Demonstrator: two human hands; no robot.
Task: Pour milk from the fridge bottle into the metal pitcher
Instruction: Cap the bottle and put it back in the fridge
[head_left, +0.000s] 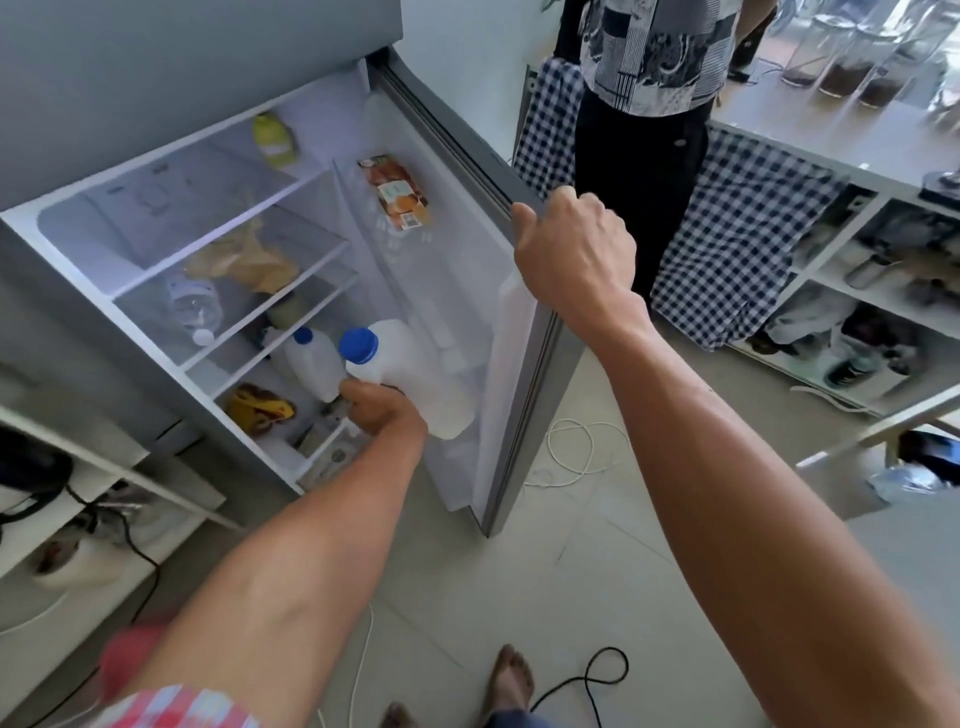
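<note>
The left hand is reaching low into the open fridge and its grip is closing round the handle side of the large milk bottle; the fingers are curled out of sight behind the bottle, so how firmly they are pressing cannot be told. The bottle is sitting just above and beyond this grip, in the angle between the lowest shelf and the door's inner rack. Its long axis is leaning, with the blue cap tipped toward the camera and to the left of the body. The cap is on. The bottle's lower part looks white with milk, the upper part paler, so it seems partly full.

A smaller bottle, also blue-capped, is standing touching or just beside the large one, on the far left of the grip. Lifting the large one out will probably mean drawing it back and up, clear of this neighbour.

The right hand is wrapped tight over the top edge of the fridge door, holding it open, well apart from the bottle; the left hand is the nearer one by far.

The metal pitcher is not in view, so pouring is not yet begun.
</note>
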